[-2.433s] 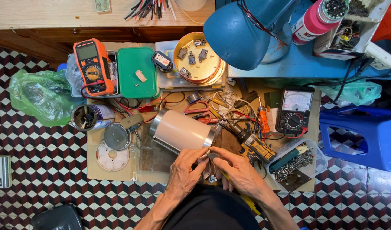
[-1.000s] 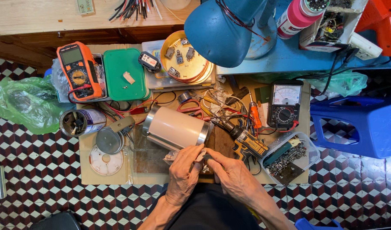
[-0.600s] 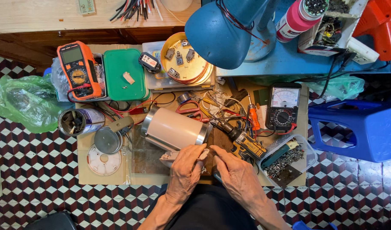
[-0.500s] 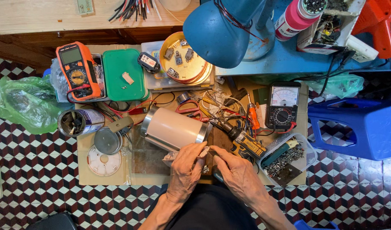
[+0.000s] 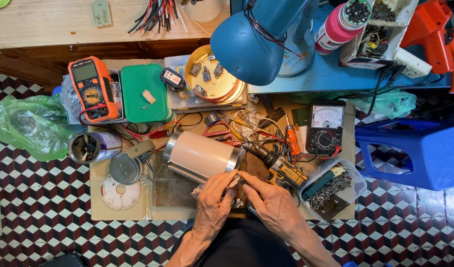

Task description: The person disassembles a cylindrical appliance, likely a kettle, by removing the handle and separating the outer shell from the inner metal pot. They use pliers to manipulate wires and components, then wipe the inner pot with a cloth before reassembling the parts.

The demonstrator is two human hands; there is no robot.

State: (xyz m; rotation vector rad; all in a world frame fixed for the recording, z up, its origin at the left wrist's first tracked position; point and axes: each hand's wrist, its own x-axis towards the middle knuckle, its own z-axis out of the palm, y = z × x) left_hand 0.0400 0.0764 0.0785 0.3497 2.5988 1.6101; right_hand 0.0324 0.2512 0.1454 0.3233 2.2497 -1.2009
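Observation:
My left hand [image 5: 214, 201] and my right hand [image 5: 271, 201] meet over the front of a cardboard sheet [image 5: 103, 210] on the tiled floor. Together the fingertips pinch a small pale part [image 5: 235, 182]; most of it is hidden by the fingers. Just beyond them a beige cylinder with metal end rings [image 5: 201, 156] lies on its side. A yellow and black cordless drill [image 5: 281, 168] lies right of my hands, close to the right one.
An orange multimeter [image 5: 91, 94], green lid [image 5: 146, 94], round tin of parts [image 5: 212, 78], analog meter [image 5: 327, 127], tub of screws [image 5: 333, 190], can [image 5: 93, 146], round metal lid [image 5: 125, 169] and white disc [image 5: 120, 192] crowd the cardboard. Blue lamp [image 5: 254, 37] overhangs; blue stool [image 5: 415, 153] right; green bag [image 5: 31, 126] left.
My hands have moved up from below the cardboard edge to just under the beige cylinder, still closed together on the small part. The view has shifted slightly.

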